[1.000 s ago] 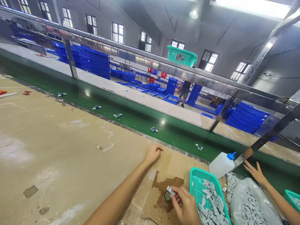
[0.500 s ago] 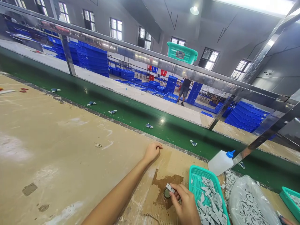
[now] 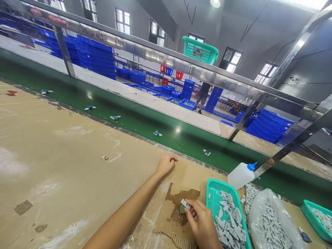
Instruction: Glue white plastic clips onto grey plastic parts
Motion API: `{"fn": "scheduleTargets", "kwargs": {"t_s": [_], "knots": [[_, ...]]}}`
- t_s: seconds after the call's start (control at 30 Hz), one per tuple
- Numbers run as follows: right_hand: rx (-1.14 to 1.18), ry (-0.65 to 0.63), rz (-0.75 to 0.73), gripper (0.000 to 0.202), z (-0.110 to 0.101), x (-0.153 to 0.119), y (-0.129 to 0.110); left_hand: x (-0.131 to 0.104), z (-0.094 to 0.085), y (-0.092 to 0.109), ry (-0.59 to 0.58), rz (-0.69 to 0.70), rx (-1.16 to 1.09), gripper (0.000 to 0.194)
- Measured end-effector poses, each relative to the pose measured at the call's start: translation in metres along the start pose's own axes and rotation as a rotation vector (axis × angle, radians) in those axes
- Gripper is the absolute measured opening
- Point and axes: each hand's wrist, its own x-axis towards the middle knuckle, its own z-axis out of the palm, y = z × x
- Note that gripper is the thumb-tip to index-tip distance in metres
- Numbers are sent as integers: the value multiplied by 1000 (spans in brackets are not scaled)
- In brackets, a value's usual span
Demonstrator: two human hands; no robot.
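I keep the R hand (image 3: pixel 204 224) pinching the small grey part (image 3: pixel 186 204) square over the round cap (image 3: pixel 182 209); L hand (image 3: pixel 166 164), at 11 o'clock, lies curled, holding nothing.

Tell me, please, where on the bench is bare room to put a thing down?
Free: the tan bench top left of the left hand, up to the green belt. Crowded: right of the right hand, where teal basket, glue bottle and parts bag stand close together.

Single head-worn view, looking forward and down across the counter (image 3: pixel 64 166) toward the green conveyor belt (image 3: pixel 145 128) and the hall beyond; the hands (image 3: pixel 203 224) sit close, at the lower frame edge; horizon tilted.
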Motion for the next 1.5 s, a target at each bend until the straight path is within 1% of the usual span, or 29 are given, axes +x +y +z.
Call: {"fn": "scheduleTargets", "kwargs": {"t_s": [0.17,0.43,0.67,0.83,1.07,1.2,1.5], "knots": [[-9,-3,-6,22,-1,0,-1,0,-1,1,4,6,4,35],[8,-18,40,21,-2,1,-4,1,-1,1,12,20,13,35],[41,29,44,22,-6,1,-9,-1,-2,3,9,20,38,36],[38,-14,67,26,-10,2,-13,1,-2,3,8,12,42,35],[1,-14,90,24,-12,4,-14,3,-1,3,-38,4,55,37],[-18,-38,79,23,-15,5,-14,2,0,3,-58,-3,62,38],[-64,-63,97,23,-17,6,-13,2,-1,6,-67,-4,79,36]]}}
